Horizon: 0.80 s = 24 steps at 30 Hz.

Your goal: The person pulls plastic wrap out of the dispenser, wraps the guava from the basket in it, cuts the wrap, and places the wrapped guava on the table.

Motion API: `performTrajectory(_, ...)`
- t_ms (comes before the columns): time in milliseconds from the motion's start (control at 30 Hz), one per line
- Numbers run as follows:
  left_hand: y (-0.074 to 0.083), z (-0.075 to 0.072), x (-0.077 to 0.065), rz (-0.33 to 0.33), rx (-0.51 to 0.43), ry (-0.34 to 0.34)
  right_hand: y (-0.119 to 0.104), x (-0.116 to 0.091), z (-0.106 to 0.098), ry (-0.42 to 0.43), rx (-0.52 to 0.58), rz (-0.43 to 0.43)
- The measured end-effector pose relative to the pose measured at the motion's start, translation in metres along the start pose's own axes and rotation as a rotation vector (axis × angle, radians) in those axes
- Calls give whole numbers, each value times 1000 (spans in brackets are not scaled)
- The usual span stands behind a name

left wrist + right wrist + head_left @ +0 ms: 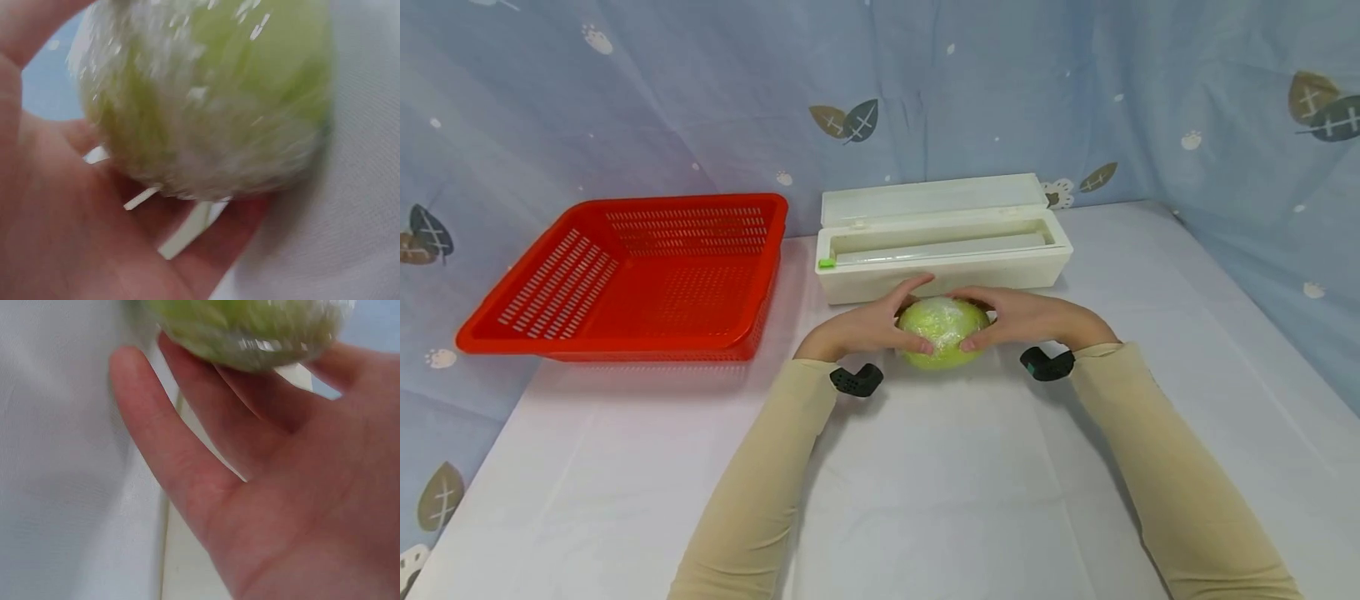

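Note:
Between the two hands is a round yellow-green fruit or vegetable [945,332] covered in shiny, wrinkled cling film. My left hand [877,323] holds its left side, with the thumb on the near face. From the right, my right hand [1026,319] grips it the same way, and some of its fingers are hidden behind it. In the left wrist view the wrapped produce [212,94] fills the space in front of the palm. The right wrist view shows its lower part [250,337] against the fingers, with one finger [156,419] extended away from it.
Just behind the hands stands a long white cling film box [943,279], lid raised, with a roll inside and a green piece at its left end. A red slotted basket [741,346] sits at the left. White cloth covers the table [940,483]; a patterned blue curtain [1000,100] hangs behind.

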<state>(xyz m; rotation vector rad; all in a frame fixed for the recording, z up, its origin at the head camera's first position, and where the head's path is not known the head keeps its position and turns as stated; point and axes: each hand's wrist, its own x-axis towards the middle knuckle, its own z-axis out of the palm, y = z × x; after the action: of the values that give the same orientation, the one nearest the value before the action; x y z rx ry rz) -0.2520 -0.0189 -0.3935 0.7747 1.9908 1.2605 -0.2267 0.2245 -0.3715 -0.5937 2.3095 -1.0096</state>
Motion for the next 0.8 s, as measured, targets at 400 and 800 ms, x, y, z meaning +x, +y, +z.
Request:
performTrajectory(400,3,3,-3,-19,84,65,-1,4,1,51,22,-14)
performTrajectory(800,6,1,-4,38,106,25,0,-4,-6,5,82,-82)
